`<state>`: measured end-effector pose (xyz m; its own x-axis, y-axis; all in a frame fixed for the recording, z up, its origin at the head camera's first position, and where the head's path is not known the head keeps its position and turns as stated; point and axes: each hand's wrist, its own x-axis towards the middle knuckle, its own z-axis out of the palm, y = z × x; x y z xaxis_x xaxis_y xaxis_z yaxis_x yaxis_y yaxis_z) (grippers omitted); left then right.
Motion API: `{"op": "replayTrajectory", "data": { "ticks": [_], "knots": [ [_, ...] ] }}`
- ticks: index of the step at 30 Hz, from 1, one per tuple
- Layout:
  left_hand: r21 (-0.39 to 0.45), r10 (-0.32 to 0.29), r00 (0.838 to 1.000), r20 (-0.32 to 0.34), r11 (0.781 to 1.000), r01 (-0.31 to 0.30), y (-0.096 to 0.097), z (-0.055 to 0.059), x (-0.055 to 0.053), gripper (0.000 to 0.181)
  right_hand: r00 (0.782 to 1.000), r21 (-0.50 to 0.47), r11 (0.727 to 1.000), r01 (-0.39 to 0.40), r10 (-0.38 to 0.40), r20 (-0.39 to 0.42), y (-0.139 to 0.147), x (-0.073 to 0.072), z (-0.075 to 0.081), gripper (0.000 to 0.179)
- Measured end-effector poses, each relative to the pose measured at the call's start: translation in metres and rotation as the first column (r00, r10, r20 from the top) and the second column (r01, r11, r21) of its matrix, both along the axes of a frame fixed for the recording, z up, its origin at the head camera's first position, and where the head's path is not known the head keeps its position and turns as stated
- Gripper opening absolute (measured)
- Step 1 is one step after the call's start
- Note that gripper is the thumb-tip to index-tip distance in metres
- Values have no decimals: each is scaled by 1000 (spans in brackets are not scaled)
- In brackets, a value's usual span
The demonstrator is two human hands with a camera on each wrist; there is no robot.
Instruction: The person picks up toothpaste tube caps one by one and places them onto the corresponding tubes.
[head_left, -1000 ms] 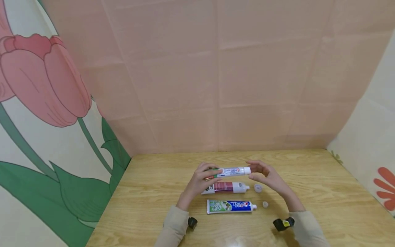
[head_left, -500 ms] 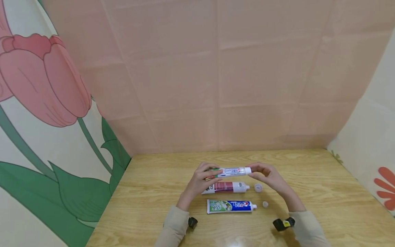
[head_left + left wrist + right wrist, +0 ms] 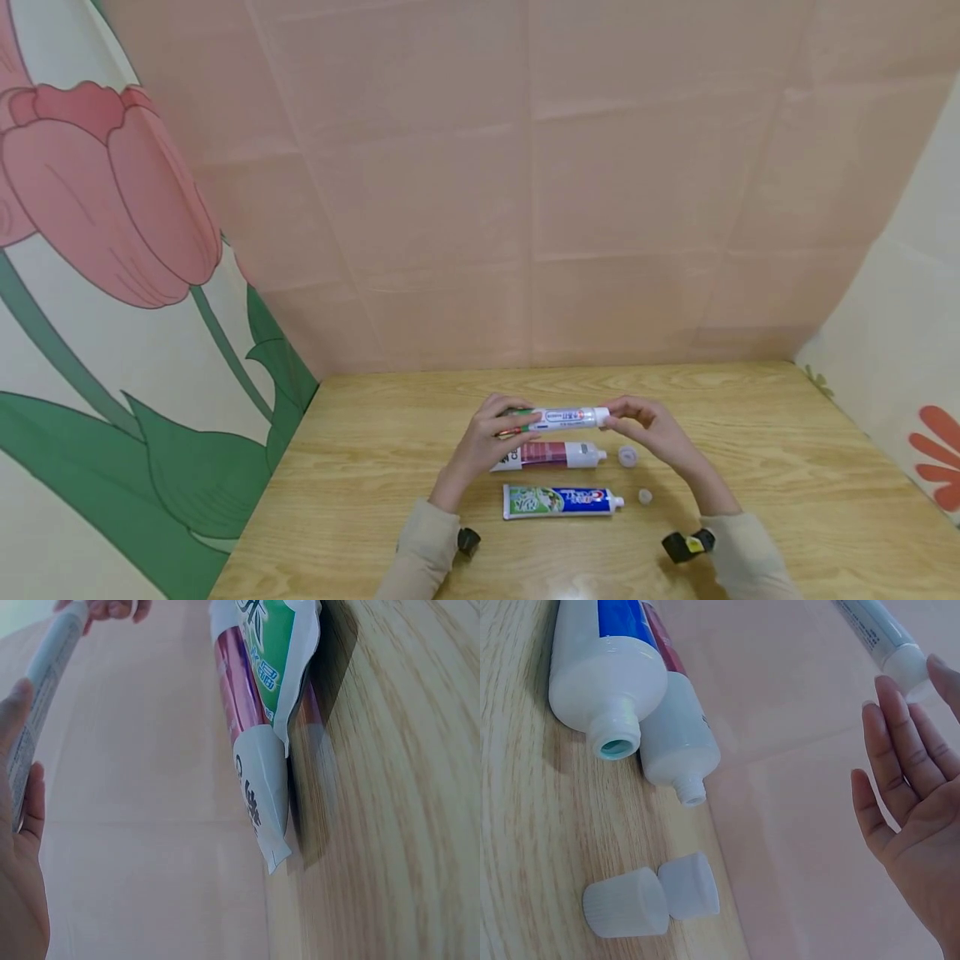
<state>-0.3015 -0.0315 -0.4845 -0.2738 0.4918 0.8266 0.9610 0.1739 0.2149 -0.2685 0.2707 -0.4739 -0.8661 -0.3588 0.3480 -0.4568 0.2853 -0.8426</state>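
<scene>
My left hand grips the rear part of a white toothpaste tube with a green end, held level above the table. At its right end, the thumb and fingertips of my right hand pinch the white cap. Below lie two uncapped tubes, necks to the right: a pink and white one and, nearer me, a green and blue one. Their loose caps sit just right of the necks, a wider cap and a smaller cap.
The wood-grain table runs back to a pink cloth backdrop. A tulip-printed panel borders the left side, a flower-printed one the right. Black wrist cameras hang at both sleeves.
My right fingers have come in from just off the cap to pinch it. The left hand and its tube stay nearly in place; the other tubes and caps have not moved.
</scene>
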Motion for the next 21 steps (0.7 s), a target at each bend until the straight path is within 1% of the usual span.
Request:
{"op": "replayTrajectory", "data": {
  "ticks": [7,11,16,21],
  "knots": [
    [-6,-10,1000,7,1000,10,-1,2,2,36,999,43,998,34,-34,2,-3,0,-1,13],
    [-5,-17,1000,9,1000,17,-1,2,3,36,998,74,996,58,-57,-12,-5,-1,-1,18],
    [1,-19,999,32,1000,19,-2,2,3,34,997,99,992,82,-82,-4,-8,-1,-1,23],
    [2,-12,998,64,1000,12,-2,1,3,33,998,98,993,65,-64,-15,-8,-1,-1,24]
  ]
}}
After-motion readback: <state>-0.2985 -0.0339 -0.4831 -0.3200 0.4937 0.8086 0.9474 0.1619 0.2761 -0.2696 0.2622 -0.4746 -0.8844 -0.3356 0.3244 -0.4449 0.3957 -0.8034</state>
